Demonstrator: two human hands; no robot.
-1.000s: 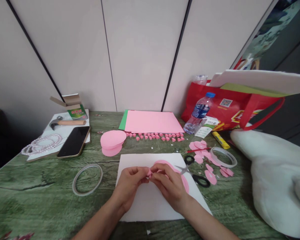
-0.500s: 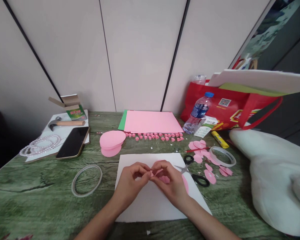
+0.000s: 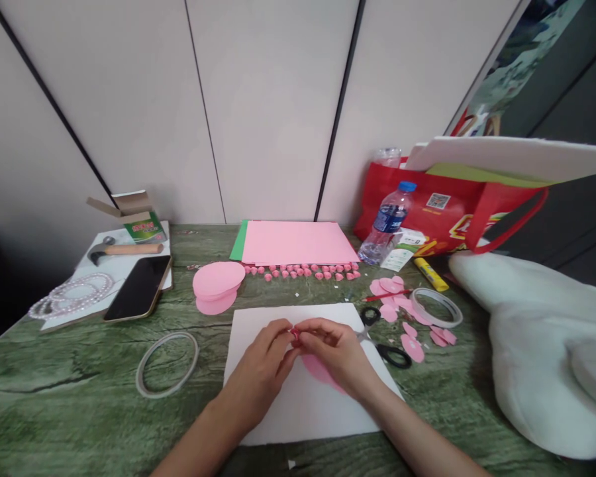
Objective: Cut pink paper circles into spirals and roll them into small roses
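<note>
Head view shows me, from my remote seat, L hand (image 3: 264, 361) and R hand (image 3: 338, 351) meeting above the white sheet (image 3: 273, 417) on the counter (image 3: 69, 430). The fingers of both hands are narrow, pinching btw. them a small pink paper piece (image 3: 295, 333). It is held over the far half of the sheet; it seems curled, but its exact shape is too small & too covered to tell. How firm the pinch is, I also cannot tell. A larger pink paper (image 3: 318, 370) is below, partly hidden by R hand.

What can go wrong, imo: if one hand relaxes sooner than the other, the piece may spring loose, b/c paper likes to straighten. Too much pressure could flatten it. The scissors (image 3: 395, 357) are just beside R hand, w/ their blades toward it; a careless swing to the right might push them or scratch the skin. Pink paper rolls (image 3: 306, 271) stand in rows beyond the sheet; they look light, so a hasty reach or draft could scatter them.
</note>
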